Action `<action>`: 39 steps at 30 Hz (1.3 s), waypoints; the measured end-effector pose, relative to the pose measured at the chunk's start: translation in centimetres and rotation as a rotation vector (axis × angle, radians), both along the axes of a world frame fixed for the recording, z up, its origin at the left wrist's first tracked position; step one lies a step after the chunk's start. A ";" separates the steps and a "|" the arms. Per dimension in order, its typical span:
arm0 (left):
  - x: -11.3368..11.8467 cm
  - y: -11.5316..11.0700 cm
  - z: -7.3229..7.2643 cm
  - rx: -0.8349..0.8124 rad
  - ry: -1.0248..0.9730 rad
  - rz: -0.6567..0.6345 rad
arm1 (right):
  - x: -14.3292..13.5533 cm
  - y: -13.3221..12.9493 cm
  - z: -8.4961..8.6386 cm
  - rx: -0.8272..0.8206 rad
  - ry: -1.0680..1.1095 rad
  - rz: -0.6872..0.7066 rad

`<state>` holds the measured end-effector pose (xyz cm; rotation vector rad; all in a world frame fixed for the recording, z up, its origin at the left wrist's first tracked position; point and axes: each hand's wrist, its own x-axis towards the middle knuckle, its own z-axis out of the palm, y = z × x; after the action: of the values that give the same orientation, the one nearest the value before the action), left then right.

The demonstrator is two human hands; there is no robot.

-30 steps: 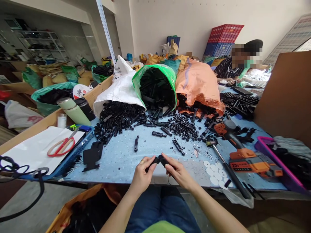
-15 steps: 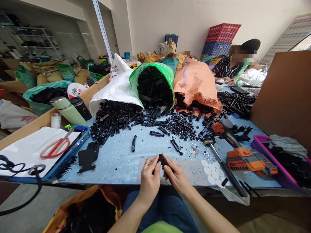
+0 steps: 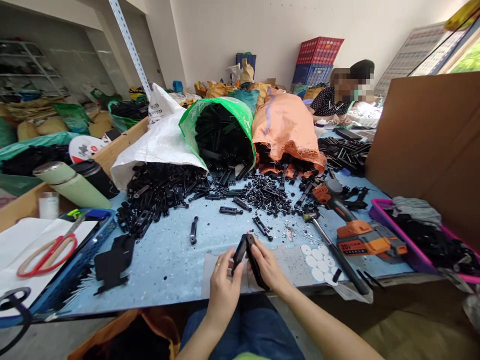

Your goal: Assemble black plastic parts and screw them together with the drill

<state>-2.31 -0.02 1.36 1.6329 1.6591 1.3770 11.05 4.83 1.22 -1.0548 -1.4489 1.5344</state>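
Pinching one black bar [image 3: 240,251] in my left hand [image 3: 224,281], second bar [image 3: 258,270] in my right hand [image 3: 270,267]; tops meet, perhaps hinged.

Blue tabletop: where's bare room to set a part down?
Best patch on the blue tabletop: between the flat black piece and the grey sheet, only a small black bit in it. Crowded: before the three bags, and right of the right hand: white discs, hammer, power tool.
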 end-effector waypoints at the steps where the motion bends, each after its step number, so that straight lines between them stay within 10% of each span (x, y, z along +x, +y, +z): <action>1: -0.1 -0.1 -0.2 0.071 0.103 -0.023 | 0.3 0.1 -0.2 -0.025 0.026 -0.034; 9: -1.5 0.3 -1.1 0.332 0.481 -0.320 | 1.9 -0.1 -0.6 -0.040 -0.005 -0.024; 14: -0.4 0.1 -0.6 0.230 0.554 -0.168 | 1.2 -0.7 0.4 -0.009 -0.051 -0.043; 21: -4.1 -0.6 -0.2 0.228 0.635 -0.224 | 6.2 -1.5 3.8 0.323 -0.525 0.219; 29: -5.4 -2.1 0.4 0.198 0.534 -0.511 | 10.5 -4.0 6.2 0.330 -0.709 0.448; 34: -9.7 -1.6 1.6 -0.037 0.427 -0.059 | 15.9 -4.7 7.5 0.245 -0.761 0.229; 36: -8.3 -1.5 2.7 -0.252 0.343 -0.241 | 16.0 -5.2 8.0 0.280 -0.736 0.062; 39: -2.7 -2.1 4.7 -0.485 0.327 -0.734 | 13.5 -6.0 8.4 0.399 -0.694 0.170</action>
<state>-4.97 -2.16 6.06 1.9242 1.1972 0.3363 24.55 -1.13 9.59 -1.2972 -2.2512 0.9382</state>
